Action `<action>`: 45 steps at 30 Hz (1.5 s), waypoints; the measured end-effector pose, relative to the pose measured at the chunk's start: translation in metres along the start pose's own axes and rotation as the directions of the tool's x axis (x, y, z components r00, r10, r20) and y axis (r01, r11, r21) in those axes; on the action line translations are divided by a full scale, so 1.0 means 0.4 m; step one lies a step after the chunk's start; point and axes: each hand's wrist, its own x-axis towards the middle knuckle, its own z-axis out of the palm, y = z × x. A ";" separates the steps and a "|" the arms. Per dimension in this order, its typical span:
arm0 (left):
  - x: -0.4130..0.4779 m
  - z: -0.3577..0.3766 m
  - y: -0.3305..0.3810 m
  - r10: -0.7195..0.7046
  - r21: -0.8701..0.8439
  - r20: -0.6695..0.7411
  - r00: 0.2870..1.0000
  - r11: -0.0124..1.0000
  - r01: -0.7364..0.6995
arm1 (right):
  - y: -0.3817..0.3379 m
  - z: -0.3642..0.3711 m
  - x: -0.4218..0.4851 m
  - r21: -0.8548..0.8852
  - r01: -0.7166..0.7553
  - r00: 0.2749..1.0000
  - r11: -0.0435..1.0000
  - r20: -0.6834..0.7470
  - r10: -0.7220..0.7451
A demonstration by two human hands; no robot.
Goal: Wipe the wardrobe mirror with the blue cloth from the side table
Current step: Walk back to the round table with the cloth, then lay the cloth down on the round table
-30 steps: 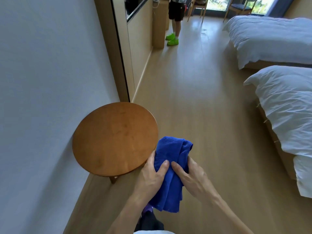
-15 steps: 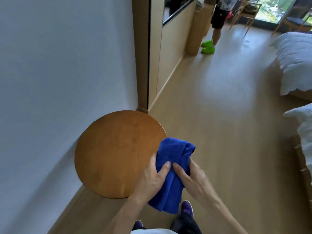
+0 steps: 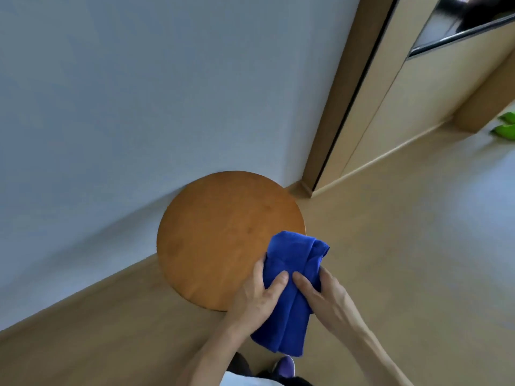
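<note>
Over the near right rim of the round wooden counter (image 3: 217, 235), both hands hold the blue cloth (image 3: 291, 319).

Left hand (image 3: 256, 296): grip closed on the cloth's left side, thumb laid across the front, fingers behind it.
Right hand (image 3: 328, 299): grip closed on the right side, thumb on the front, fingers wrapped round the back.

Cloth: bunched lengthwise into a thick roll. Its upper end overlaps the counter's rim in view. Its lower end hangs free above the floor (image 3: 390, 246). It appears lifted rather than resting on the counter.

Progress, as judged:
- Done: the cloth has been taken up from the counter.
- Not yet done: carrying it to the wardrobe (image 3: 404, 112), which stands beyond the counter along the pale wall (image 3: 139, 93), and all of the wiping.
- A dark glossy panel (image 3: 459, 20) at the top right may be the mirror, but it is too cropped to confirm. The cloth is well apart from it.

Also noted: green shoes (image 3: 505, 126) at the right edge and a purple shoe (image 3: 287, 364) below the hands.
</note>
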 end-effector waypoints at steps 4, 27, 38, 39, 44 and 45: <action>0.011 -0.013 -0.015 -0.023 -0.041 -0.136 0.990 0.999 0.018 | -0.023 0.020 0.058 -0.058 0.037 0.995 0.998 0.096 -0.031; 0.197 -0.178 -0.113 -0.218 -0.234 -0.377 0.900 0.963 0.136 | -0.195 0.219 0.368 -0.176 0.168 0.920 0.970 0.381 -0.090; 0.410 -0.109 -0.205 -0.433 -0.464 -0.426 0.795 0.858 0.219 | -0.115 0.270 0.659 -0.292 0.053 0.855 0.955 0.507 0.107; 0.436 -0.103 -0.222 -0.438 -0.475 -0.434 0.787 0.854 0.213 | -0.105 0.277 0.690 -0.311 0.061 0.849 0.949 0.516 0.114; 0.550 -0.061 -0.298 -0.497 -0.555 -0.421 0.758 0.803 0.218 | -0.055 0.314 0.830 -0.385 0.100 0.829 0.918 0.542 0.137; 0.567 -0.056 -0.313 -0.510 -0.564 -0.416 0.753 0.794 0.227 | -0.042 0.324 0.850 -0.394 0.101 0.830 0.914 0.540 0.142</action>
